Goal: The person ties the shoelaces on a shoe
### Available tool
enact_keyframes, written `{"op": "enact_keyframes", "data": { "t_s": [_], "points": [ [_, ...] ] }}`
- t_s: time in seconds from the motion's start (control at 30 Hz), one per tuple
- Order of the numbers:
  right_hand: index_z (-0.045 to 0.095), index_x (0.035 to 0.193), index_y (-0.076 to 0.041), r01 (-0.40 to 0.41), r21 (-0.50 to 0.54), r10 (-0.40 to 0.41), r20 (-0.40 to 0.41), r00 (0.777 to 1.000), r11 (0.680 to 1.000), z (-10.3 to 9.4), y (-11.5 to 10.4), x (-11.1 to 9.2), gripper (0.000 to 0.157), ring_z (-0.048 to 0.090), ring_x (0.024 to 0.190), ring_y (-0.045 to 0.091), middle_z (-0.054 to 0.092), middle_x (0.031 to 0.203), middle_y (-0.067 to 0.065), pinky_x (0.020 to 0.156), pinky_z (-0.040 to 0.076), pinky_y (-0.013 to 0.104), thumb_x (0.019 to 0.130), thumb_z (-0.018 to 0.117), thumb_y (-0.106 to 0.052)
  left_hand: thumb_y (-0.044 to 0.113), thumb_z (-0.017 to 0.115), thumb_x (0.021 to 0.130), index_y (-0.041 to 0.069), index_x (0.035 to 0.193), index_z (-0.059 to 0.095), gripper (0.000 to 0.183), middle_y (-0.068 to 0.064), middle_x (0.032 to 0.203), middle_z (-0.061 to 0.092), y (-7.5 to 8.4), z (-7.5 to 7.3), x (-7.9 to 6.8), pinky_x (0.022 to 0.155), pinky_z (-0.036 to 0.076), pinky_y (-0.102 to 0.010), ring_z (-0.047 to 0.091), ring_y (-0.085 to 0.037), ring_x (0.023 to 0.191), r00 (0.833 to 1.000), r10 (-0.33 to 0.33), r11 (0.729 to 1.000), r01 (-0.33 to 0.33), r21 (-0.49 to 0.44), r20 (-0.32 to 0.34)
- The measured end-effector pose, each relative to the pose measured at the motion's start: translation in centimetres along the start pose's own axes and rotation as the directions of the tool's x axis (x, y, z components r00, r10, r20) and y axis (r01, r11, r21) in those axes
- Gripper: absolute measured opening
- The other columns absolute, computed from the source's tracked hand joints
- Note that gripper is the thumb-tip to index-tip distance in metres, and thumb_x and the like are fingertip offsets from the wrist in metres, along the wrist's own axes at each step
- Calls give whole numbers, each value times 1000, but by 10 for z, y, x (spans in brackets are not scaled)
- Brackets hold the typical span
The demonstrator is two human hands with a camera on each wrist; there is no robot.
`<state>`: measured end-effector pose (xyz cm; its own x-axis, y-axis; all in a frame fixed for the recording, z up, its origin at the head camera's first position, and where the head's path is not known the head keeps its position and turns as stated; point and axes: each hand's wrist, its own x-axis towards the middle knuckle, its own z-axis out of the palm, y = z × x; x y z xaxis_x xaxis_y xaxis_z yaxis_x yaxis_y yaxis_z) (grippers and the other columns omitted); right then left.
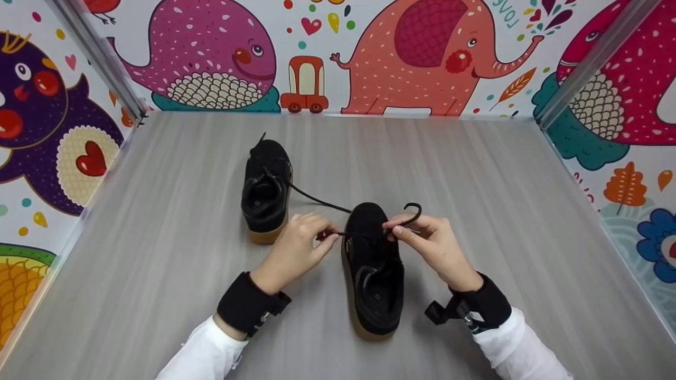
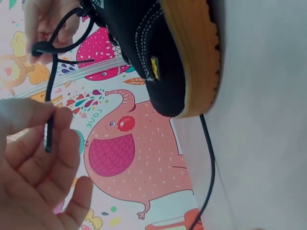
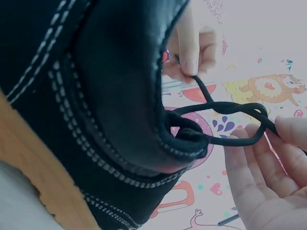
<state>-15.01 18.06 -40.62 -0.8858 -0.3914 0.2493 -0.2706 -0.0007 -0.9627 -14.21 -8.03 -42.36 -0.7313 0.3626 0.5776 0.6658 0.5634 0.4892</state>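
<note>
A black shoe [image 1: 364, 254] with a tan gum sole stands upright between my hands, its toe away from me. My left hand [image 1: 296, 248], on the shoe's left, pinches one end of the black shoelace [image 2: 51, 84] between thumb and index finger; a short tip sticks out below the fingers. From the other side my right hand [image 1: 435, 250] pinches the lace too, and its free end curls up above the fingers. In the right wrist view the two lengths of lace [image 3: 235, 107] cross and twist around each other beside the shoe's tongue.
A second black shoe [image 1: 270, 153] stands farther back on the left. A loose black lace [image 1: 319, 201] runs across the grey tabletop [image 1: 185, 211] between the shoes. Panels with cartoon animals [image 1: 317, 31] border the back and both sides.
</note>
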Motion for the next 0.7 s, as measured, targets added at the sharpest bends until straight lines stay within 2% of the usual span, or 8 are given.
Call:
{"op": "enact_keyframes", "data": {
  "t_s": [0.27,0.47,0.7],
  "points": [
    [68,106,5,-31,-19,30,-20,999,999,-7,7,-6,19,66,94,26,67,104,23,84,53,34,91,60,-5,10,72,82,11,80,69,4,3,72,65,-8,-12,-21,67,39,-29,57,-10,67,1000,-21,999,22,29,-21],
    [67,106,6,-57,-3,57,-16,998,998,-12,12,-12,20,66,94,30,68,103,18,86,52,38,92,60,-6,12,72,83,8,81,69,5,2,74,66,-13,-18,-33,68,39,-30,58,-10,68,998,-42,998,44,40,-38],
    [66,104,9,-62,-20,61,-59,996,998,-21,17,-22,19,67,90,27,67,102,23,84,53,34,92,59,-5,13,70,84,9,81,69,6,3,76,67,-15,-23,-43,70,39,-31,57,-9,68,997,-79,996,79,51,-4]
  ]
}}
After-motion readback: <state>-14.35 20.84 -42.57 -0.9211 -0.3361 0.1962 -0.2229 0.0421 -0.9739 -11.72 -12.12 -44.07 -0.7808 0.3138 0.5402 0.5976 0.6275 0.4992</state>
